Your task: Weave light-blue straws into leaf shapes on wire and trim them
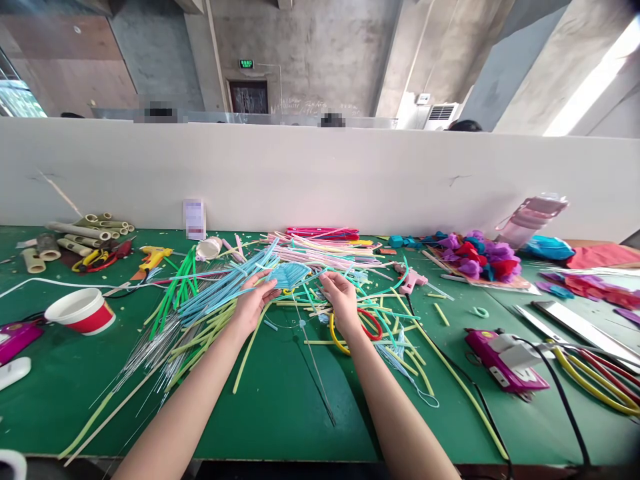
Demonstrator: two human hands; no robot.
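Note:
My left hand [259, 300] pinches the left edge of a light blue fan-shaped piece [289, 274] made of narrow strips laid side by side. My right hand [340, 293] is just to its right, thumb and fingers pressed together at the end of a thin blue strand; exactly what they grip is too small to make out. Below the fan a thin wire [316, 373] runs down toward the table front. Beside my left hand lies a bundle of blue tubes [220, 287]. Under my right wrist are scissors with yellow and red handles [370, 325].
Loose pink tubes [320, 252], green tubes and wires cover the table [280, 427]. A yellow glue gun [154, 258], paper cup [83, 312] and bamboo pieces [90, 235] lie left. Rightward are a pink glue gun [413, 280], purple power strip [505, 363] and bottle [533, 220]. A white partition [320, 177] stands behind.

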